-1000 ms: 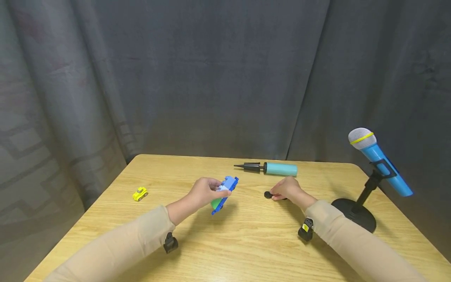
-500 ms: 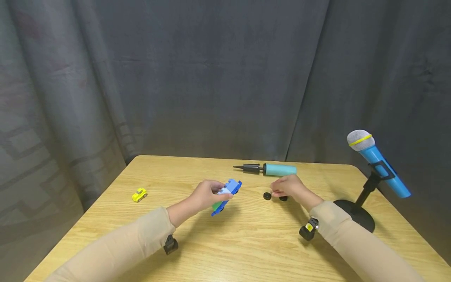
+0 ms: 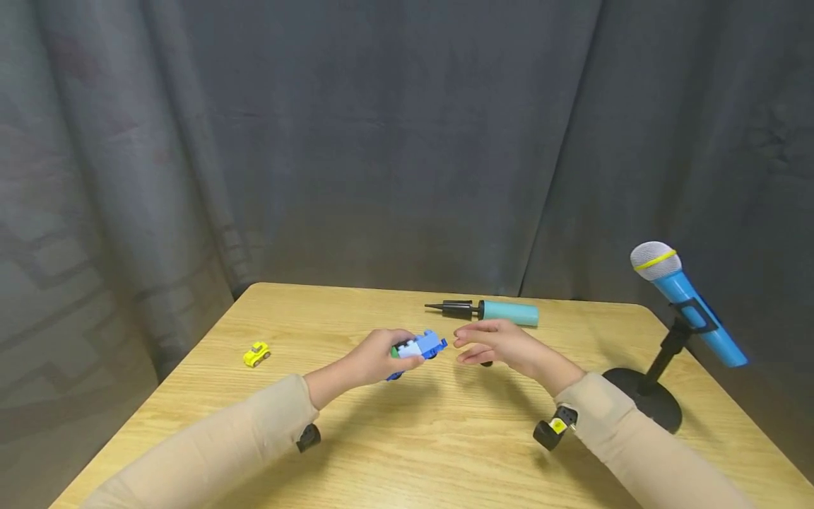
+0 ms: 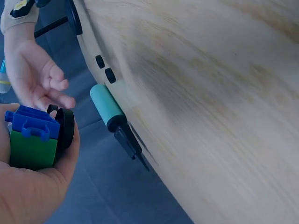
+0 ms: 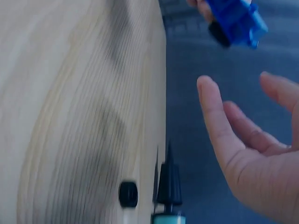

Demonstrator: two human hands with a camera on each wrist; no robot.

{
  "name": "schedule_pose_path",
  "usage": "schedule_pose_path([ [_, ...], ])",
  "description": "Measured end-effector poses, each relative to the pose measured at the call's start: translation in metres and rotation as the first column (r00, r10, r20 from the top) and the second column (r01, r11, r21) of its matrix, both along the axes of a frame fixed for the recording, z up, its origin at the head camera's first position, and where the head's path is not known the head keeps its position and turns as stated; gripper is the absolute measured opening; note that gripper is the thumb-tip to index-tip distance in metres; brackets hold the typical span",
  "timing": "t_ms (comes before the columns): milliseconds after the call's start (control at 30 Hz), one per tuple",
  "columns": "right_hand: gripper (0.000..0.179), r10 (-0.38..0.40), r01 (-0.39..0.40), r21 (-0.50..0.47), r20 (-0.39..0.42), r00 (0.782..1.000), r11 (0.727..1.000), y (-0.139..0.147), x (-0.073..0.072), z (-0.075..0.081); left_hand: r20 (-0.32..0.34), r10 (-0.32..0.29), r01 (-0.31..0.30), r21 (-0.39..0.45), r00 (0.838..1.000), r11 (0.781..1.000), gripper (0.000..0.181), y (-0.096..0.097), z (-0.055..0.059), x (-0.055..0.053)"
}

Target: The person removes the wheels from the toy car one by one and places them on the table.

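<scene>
The right hand point(image 3: 505, 345) shifts from the black discs point(image 4: 110, 75) toward the blue-and-green toy vehicle point(image 3: 421, 346), its fingers parted. From afar, I see the left hand point(image 3: 374, 358) gripping the toy vehicle above the table point(image 3: 394, 445).

No lettering, brand or number I can read. Yellow patch point(image 3: 558, 425) on my right wrist camera point(image 3: 545, 436): too small to decipher.
</scene>
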State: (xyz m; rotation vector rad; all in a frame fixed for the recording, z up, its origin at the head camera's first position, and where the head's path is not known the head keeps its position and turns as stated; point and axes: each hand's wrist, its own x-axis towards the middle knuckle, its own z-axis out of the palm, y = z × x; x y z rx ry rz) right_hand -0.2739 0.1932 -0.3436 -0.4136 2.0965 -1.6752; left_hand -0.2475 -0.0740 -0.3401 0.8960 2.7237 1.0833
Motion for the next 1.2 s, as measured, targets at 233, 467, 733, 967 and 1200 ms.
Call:
schedule_pose_path([
  [233,0.055,0.151,-0.151,-0.083,-0.008,0.988,0.985,-0.018,0.014,0.005,-0.084,-0.072,0.068,-0.049,0.994,0.996,0.036,0.002,0.002,0.002],
  [467,0.050,0.062,-0.062,-0.014,-0.050,0.997,0.998,-0.024,0.023,0.010,-0.089,-0.098,0.090,-0.087,0.991,0.992,0.035,0.005,0.005,0.001],
  [733,0.054,-0.098,0.098,0.005,-0.065,0.993,0.995,-0.021,0.020,0.011,-0.020,0.049,-0.046,0.107,0.999,0.993,0.046,0.006,0.002,-0.005],
  [967,0.056,-0.219,0.219,-0.013,-0.071,0.973,0.976,-0.018,0.021,0.016,0.292,0.222,-0.311,0.305,0.930,0.900,0.060,0.001,-0.002,-0.003],
  [1200,0.057,-0.350,0.342,-0.114,-0.059,0.935,0.933,-0.023,0.022,0.021,0.470,0.084,-0.304,0.416,0.879,0.857,0.045,0.005,-0.013,0.011],
])
